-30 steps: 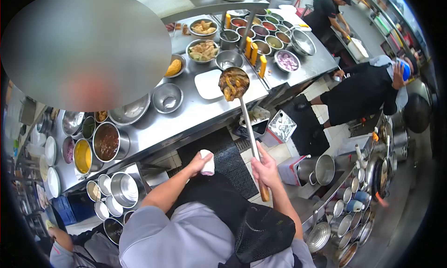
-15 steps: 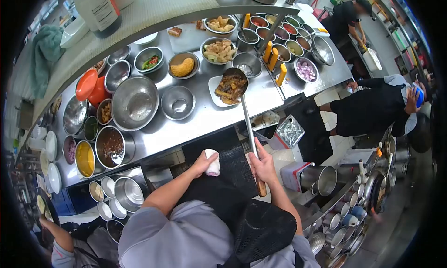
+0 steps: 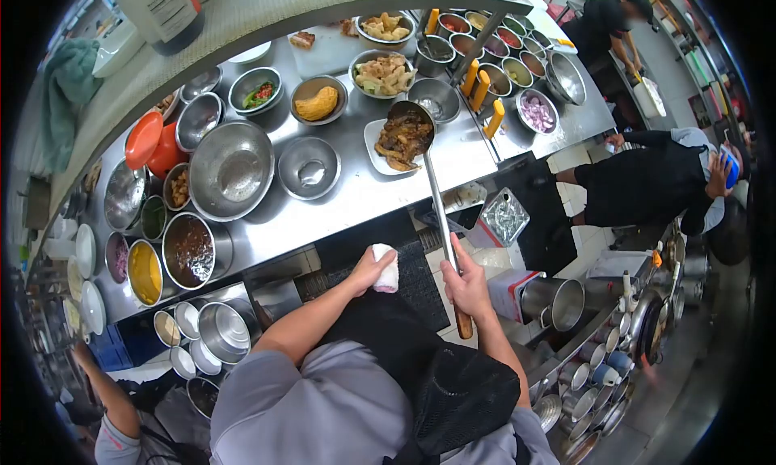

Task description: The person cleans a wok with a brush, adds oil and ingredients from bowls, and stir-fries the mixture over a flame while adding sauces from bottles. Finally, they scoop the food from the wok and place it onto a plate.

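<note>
My right hand (image 3: 467, 285) is closed round the handle of a long ladle (image 3: 437, 198), near its wooden end. The ladle's round bowl is over a white square dish (image 3: 377, 137) on the steel counter. Brown saucy food (image 3: 402, 140) lies in the ladle bowl and the dish; where one ends and the other starts is hard to make out. In front of my body, below the counter edge, my left hand (image 3: 371, 269) grips a folded white cloth (image 3: 386, 272). An empty steel bowl (image 3: 309, 168) stands left of the dish.
Several bowls of ingredients fill the steel counter (image 3: 275, 234), with a large steel bowl (image 3: 232, 172) and a pot of dark sauce (image 3: 189, 251) at left. A shelf (image 3: 267, 8) overhangs the back. One co-worker (image 3: 647, 178) stands at right, others at far right and lower left.
The ladle bowl has shifted slightly within the view, still over the dish. My left hand with the cloth appears higher and farther right. The lower-left co-worker's arm has moved.
</note>
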Demonstrator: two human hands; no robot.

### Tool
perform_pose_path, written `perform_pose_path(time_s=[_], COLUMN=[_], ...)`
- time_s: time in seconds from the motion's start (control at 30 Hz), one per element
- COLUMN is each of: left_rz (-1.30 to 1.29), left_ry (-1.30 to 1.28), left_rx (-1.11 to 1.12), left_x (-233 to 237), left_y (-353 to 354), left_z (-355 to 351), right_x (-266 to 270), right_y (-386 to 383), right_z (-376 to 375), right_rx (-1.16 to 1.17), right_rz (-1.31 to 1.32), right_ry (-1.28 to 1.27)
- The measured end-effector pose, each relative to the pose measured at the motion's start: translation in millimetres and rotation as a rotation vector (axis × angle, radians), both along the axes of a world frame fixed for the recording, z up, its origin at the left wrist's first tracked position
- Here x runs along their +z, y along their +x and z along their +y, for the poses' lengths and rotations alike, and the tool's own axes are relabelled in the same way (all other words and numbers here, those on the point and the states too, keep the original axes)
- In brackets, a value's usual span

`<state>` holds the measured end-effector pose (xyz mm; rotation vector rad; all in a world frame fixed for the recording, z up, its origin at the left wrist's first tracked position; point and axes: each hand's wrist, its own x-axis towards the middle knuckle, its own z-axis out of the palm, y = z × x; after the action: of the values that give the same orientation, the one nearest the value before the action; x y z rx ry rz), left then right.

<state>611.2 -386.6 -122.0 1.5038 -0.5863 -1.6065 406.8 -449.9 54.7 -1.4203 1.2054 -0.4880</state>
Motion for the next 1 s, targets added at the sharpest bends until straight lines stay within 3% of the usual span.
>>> perform_pose_path(time_s=[0.23,0.4,0.63,1.0], left_rz=[0.03,0.021,-0.02,-0.114], left_ry=[-0.038,-0.011,0.016,0.0], left_rx=[-0.033,-0.038,-0.017,-0.007], left_x=[1.1,-29.8,-14.5,-33.0], left_y=[-11.1,-9.2,-4.5,-11.6], left_z=[-17.8,-14.1,-12.1,-19.9], right_x=[14.8,14.1,21.9,29.6], right_y=[2.6,2.0,1.9,0.1], right_z=[1.9,2.4,0.0,-1.1], right_rx=[-0.103,-0.094,-0.11,-0.119], right_rz=[-0.104,-0.101,-0.101,-0.069], right_ry=[0.177,0.127,0.171,0.147])
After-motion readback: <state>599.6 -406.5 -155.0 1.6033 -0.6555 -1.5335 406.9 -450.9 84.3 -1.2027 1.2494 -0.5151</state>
